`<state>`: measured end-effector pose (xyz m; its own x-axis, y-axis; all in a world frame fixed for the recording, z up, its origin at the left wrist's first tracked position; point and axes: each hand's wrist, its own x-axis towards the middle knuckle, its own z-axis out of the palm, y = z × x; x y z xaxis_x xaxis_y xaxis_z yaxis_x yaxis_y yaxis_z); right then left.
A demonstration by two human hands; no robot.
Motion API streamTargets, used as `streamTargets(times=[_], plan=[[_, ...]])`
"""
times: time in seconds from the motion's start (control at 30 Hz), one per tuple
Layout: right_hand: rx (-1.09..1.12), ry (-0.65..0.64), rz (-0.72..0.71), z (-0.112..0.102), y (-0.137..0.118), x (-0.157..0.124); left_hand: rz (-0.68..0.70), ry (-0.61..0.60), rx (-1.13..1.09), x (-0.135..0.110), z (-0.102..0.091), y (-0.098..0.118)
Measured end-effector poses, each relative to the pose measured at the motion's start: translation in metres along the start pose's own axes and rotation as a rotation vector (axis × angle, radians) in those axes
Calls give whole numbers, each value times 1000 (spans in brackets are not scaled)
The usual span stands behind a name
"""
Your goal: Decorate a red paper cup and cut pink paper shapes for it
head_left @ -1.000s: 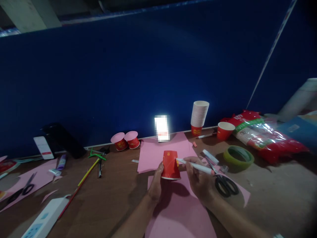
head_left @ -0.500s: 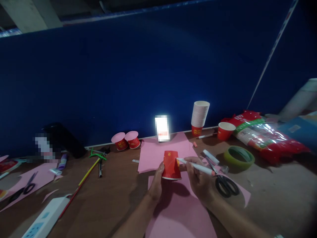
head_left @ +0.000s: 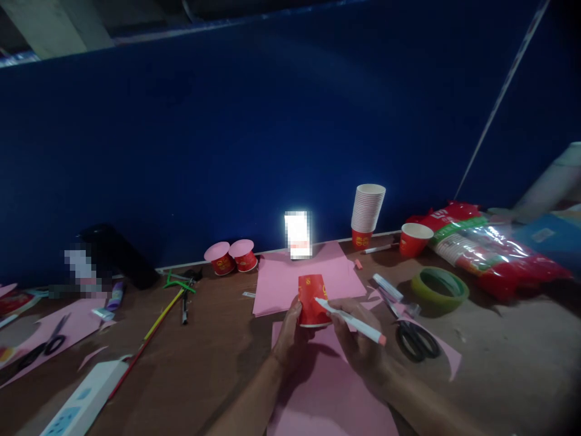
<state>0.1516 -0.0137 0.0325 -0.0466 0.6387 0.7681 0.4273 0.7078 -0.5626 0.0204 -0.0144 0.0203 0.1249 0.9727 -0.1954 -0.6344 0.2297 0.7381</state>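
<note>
A red paper cup [head_left: 311, 303] with yellow print is upside down in my left hand [head_left: 288, 333], whose thumb presses its left side. My right hand [head_left: 358, 339] is closed around a white marker [head_left: 358, 324] with an orange end. The marker's tip lies at the front of the cup's wall. Beneath both hands lies a pink paper sheet [head_left: 329, 399]. Behind the cup is a stack of pink paper [head_left: 276, 284]. To the right of my right hand lie black-handled scissors [head_left: 415, 340], partly over a pink scrap.
A tall stack of paper cups [head_left: 367, 209], a single cup [head_left: 414, 240], a tape roll [head_left: 439, 287] and a red plastic pack [head_left: 490, 254] stand or lie at right. Left are two pink-topped cups [head_left: 244, 257], a power strip [head_left: 86, 396] and other scissors [head_left: 48, 345].
The marker's tip has moved left and slightly down from the cup's right edge onto its front. My right hand has shifted with it, and the cup is turned a little.
</note>
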Motion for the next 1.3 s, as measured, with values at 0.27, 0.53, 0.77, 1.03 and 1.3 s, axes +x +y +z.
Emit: streamTargets(times=[0.27, 0.53, 0.77, 1.03, 1.3], plan=[[14, -9, 9, 0, 1, 1, 86, 33, 52, 4, 2, 2], [6, 10, 2, 1, 1, 0, 59, -21, 101, 6, -1, 7], [19, -34, 41, 0, 1, 0, 96, -14, 71, 3, 3, 6], [7, -22, 20, 0, 2, 1, 32, -71, 115, 9, -6, 7], [15, -41, 29, -1, 2, 2, 32, -62, 104, 9, -5, 8]])
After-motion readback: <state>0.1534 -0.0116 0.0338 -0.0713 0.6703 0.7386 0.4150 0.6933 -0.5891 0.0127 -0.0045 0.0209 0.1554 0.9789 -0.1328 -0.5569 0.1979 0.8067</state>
